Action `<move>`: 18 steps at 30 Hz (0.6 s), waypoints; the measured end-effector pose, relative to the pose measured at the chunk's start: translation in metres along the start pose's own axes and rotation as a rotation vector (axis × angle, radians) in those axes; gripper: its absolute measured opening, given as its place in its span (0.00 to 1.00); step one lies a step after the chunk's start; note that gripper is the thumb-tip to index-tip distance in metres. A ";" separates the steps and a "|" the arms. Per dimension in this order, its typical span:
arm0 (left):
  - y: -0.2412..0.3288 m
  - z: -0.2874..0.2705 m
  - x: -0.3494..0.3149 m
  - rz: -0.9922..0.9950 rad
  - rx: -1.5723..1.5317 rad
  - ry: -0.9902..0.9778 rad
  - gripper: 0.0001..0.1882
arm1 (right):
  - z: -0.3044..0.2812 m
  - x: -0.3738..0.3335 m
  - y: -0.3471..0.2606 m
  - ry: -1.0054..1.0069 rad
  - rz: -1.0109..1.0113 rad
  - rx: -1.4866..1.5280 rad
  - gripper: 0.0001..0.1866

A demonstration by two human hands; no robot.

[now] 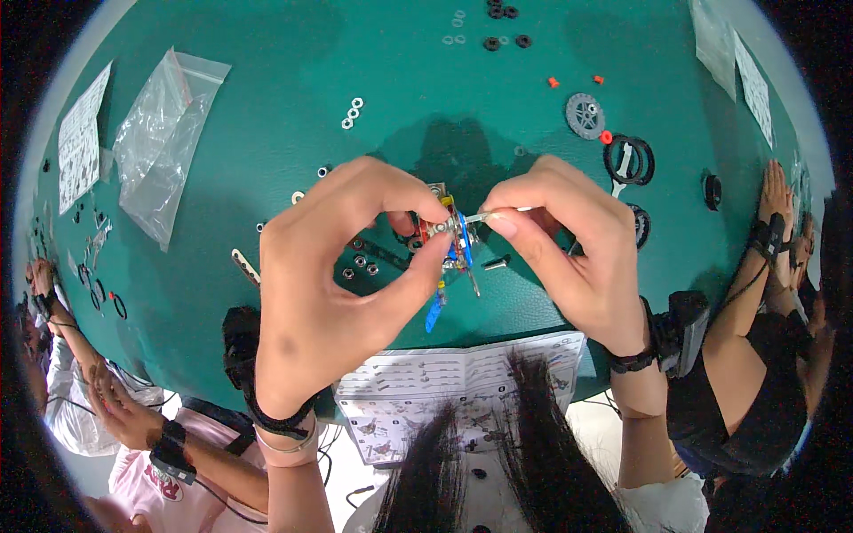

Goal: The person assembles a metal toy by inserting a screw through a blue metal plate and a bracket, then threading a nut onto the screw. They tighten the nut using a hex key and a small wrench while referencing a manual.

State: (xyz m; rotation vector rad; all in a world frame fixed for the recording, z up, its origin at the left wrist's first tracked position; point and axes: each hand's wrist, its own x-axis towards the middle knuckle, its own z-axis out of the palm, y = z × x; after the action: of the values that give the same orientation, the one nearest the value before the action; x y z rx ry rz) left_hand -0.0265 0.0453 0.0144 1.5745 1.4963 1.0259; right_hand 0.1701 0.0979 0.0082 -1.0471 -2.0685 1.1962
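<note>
My left hand (329, 266) pinches a small model (458, 235) built of metal strips, screws and blue, red and yellow pieces. From its lower side a blue piece (434, 313) sticks out at a slant. Between thumb and forefinger, my right hand (569, 240) grips a slim silver tool (480, 217), whose tip meets the model's right side; its exact kind is too small to tell. Under the model, a loose screw (496, 263) lies on the green table (293, 98). Several nuts (360, 262) sit behind my left fingers, partly framed by them.
A printed instruction sheet (462, 364) lies at the table's near edge. To the right are a grey wheel (584, 116), black tyre rings (629, 160) and a small wrench (618, 188). White rings (353, 114) and a clear plastic bag (164, 133) lie left. Other people's arms (755, 266) rest at both sides.
</note>
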 end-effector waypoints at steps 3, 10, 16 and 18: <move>0.001 -0.001 0.001 0.025 0.025 0.004 0.08 | -0.001 0.002 0.001 0.002 -0.025 0.000 0.03; -0.003 0.001 0.002 0.117 0.056 0.020 0.08 | 0.001 0.003 0.004 0.019 -0.038 0.095 0.04; -0.001 0.003 0.002 0.024 -0.008 0.012 0.09 | 0.000 0.004 0.007 0.014 -0.055 0.104 0.04; 0.000 0.002 0.002 -0.001 -0.023 0.002 0.09 | 0.001 0.004 0.009 0.013 -0.064 0.114 0.04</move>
State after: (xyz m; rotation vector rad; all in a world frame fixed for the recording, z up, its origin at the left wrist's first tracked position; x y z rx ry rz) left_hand -0.0243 0.0470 0.0134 1.5570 1.4814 1.0411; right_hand 0.1706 0.1033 0.0006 -0.9267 -1.9840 1.2557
